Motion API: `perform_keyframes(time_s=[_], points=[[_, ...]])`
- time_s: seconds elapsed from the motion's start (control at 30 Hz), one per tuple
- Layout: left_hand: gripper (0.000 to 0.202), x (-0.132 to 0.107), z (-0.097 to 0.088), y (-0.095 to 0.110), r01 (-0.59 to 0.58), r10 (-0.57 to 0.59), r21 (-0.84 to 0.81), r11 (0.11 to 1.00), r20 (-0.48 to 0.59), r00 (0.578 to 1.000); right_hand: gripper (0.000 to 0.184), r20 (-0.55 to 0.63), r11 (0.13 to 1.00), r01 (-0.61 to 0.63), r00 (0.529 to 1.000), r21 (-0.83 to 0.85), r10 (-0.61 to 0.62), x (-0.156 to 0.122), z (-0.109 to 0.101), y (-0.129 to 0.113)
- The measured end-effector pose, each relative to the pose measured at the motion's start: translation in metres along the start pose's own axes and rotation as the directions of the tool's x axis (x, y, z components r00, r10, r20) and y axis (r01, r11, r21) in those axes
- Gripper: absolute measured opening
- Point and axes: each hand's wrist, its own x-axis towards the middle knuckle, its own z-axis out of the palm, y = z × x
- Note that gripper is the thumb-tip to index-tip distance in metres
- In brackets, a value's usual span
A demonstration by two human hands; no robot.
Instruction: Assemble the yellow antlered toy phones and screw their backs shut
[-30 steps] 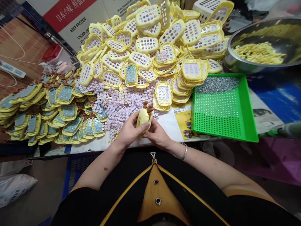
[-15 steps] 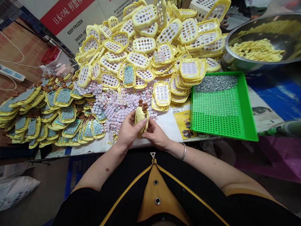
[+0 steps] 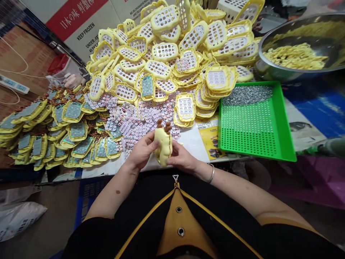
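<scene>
Since the earlier frame the yellow toy (image 3: 162, 148) has been turned, its side seam (image 3: 170, 144) thus better exposed, while being pinched by the left hand (image 3: 142, 152) at nine o'clock and right hand (image 3: 183, 158) at four, below loose tiles (image 3: 140, 117) at eleven.

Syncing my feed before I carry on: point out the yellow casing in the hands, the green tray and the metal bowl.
Yellow casing (image 3: 163, 145): head view, middle of its body, below the brown horns.
Green tray (image 3: 239, 138): head view, bare perforated floor.
Metal bowl (image 3: 334, 51): head view, bare inner wall.
</scene>
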Motion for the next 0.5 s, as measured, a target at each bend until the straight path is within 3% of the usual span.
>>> perform_keyframes(time_s=[0.1,0.17,0.23,0.3,0.37,0.5], points=[[0.057,-0.003,-0.003,0.002,0.108,-0.099,-0.145,0.984,0.070,0.993,0.071,0.173,0.996,-0.090,0.980,-0.030,0.094,-0.006,-0.002,-0.006],[0.053,-0.004,-0.002,0.002,0.127,-0.121,-0.191,0.973,0.041,0.992,0.066,0.167,0.992,-0.055,0.983,-0.117,0.074,-0.009,-0.002,-0.010],[0.047,-0.003,0.001,0.001,0.106,-0.118,-0.220,0.970,-0.040,0.992,0.064,0.081,0.946,0.053,0.996,-0.320,-0.028,-0.010,-0.001,-0.013],[0.046,-0.002,0.005,-0.001,0.098,-0.121,-0.236,0.967,-0.084,0.989,0.062,-0.031,0.804,0.139,0.981,-0.578,-0.192,-0.012,0.002,-0.015],[0.048,-0.001,0.008,-0.005,0.117,-0.142,-0.249,0.961,-0.082,0.987,0.055,-0.097,0.623,0.140,0.939,-0.770,-0.331,-0.015,0.007,-0.017],[0.042,-0.002,0.011,-0.011,0.086,-0.128,-0.289,0.954,-0.129,0.983,0.038,-0.023,0.369,0.152,0.903,-0.917,-0.429,-0.019,0.014,-0.021]])
